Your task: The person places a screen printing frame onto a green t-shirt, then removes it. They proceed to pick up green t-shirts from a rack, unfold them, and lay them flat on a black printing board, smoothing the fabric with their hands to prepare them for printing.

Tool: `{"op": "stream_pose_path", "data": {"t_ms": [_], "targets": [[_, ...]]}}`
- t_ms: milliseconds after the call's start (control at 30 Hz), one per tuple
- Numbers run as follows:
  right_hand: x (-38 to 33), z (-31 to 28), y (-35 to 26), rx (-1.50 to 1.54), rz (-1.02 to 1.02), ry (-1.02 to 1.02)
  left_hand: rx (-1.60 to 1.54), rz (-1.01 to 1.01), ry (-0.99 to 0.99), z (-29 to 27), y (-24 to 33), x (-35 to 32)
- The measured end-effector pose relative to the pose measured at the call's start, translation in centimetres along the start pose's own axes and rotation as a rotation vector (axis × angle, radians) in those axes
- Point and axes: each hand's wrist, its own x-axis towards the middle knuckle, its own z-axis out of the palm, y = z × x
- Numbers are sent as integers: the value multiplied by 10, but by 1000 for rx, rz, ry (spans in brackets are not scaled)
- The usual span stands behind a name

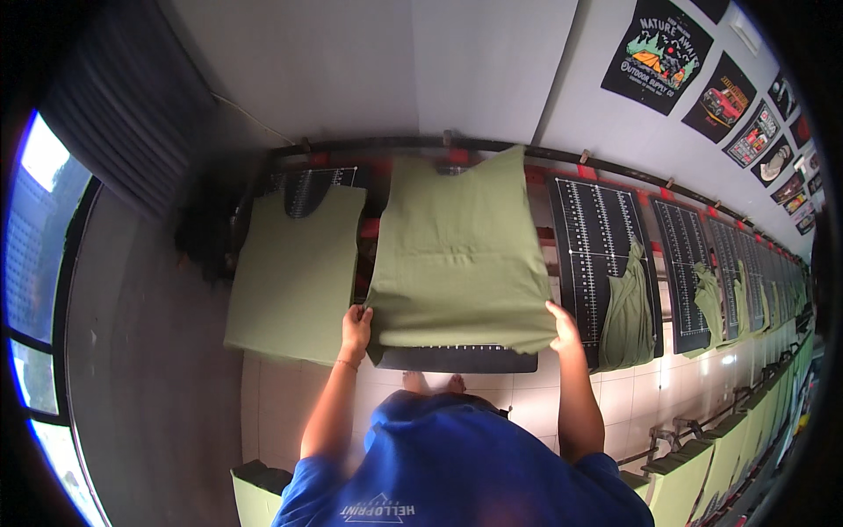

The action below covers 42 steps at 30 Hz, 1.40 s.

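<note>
An olive-green shirt panel (458, 255) lies over a black printing board (439, 360), whose front end shows below the cloth. My left hand (356, 327) is closed on the panel's near left edge. On the opposite side, my right hand (563, 327) pinches its near right edge. The cloth hangs slack between both hands, with creases across the middle. To the left, a second green shirt panel (299, 263) lies smooth over its board, its neckline curve at the far end.
Rightward stands a black board with white ruler marks (584, 237), a bunched green cloth (629, 316) on it. Several similar boards recede along a dark rail (615, 167). Green-covered boards (680, 474) stand behind me at right. A dark curtain (123, 105) hangs left; printed posters (722, 98) line the wall.
</note>
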Motion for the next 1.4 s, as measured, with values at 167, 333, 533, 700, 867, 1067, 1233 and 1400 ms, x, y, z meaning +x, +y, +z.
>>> {"op": "stream_pose_path", "data": {"t_ms": [167, 333, 533, 700, 867, 1067, 1233, 1400], "targets": [[-64, -35, 59, -125, -106, 9, 214, -24, 1, -33, -41, -85], [-113, -78, 108, -375, 106, 146, 324, -136, -13, -77, -116, -162], [-117, -102, 117, -816, 175, 291, 717, -155, -31, -72, -94, -163], [-47, -2, 20, -1084, -436, 220, 629, 231, -45, -7, 29, -69], [95, 92, -60, -1174, -730, 237, 577, 640, -152, 84, 70, 81], [163, 125, -97, -1547, -555, 402, 628, 652, -136, 137, 98, 173], [180, 116, -93, -1338, -570, 268, 705, 695, -150, 147, 101, 193], [178, 144, -113, -1371, -825, 343, 855, 743, -134, 159, 110, 210]]}}
